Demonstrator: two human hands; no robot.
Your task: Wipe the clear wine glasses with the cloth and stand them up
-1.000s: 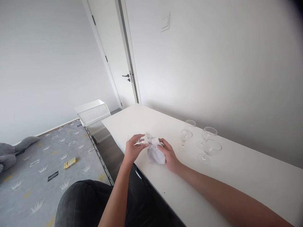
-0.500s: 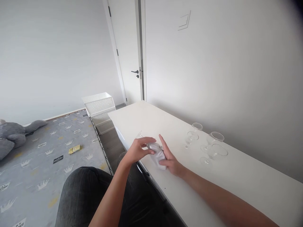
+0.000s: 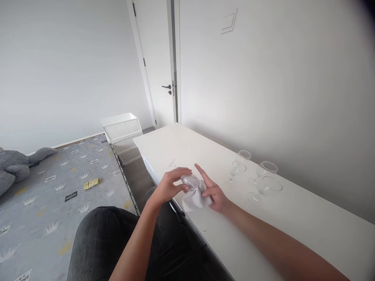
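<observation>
White worktop [image 3: 293, 218], near edge: left hand [image 3: 170, 186] pinches a stemmed glass [image 3: 179, 174]; right hand [image 3: 215, 194], fingers spread, presses a soft cloth [image 3: 195, 197] around it. Likely fragile, slippery; best held by the bowl.

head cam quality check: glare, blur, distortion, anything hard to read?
Head view: soft even daylight, faint shadows on the white table. Wide-angle bend tilts the door; dark vignette in the top right corner. Clear glasses nearly vanish against white. The glass in the left hand is barely readable beside the white cloth under the right hand. Little motion blur.
</observation>
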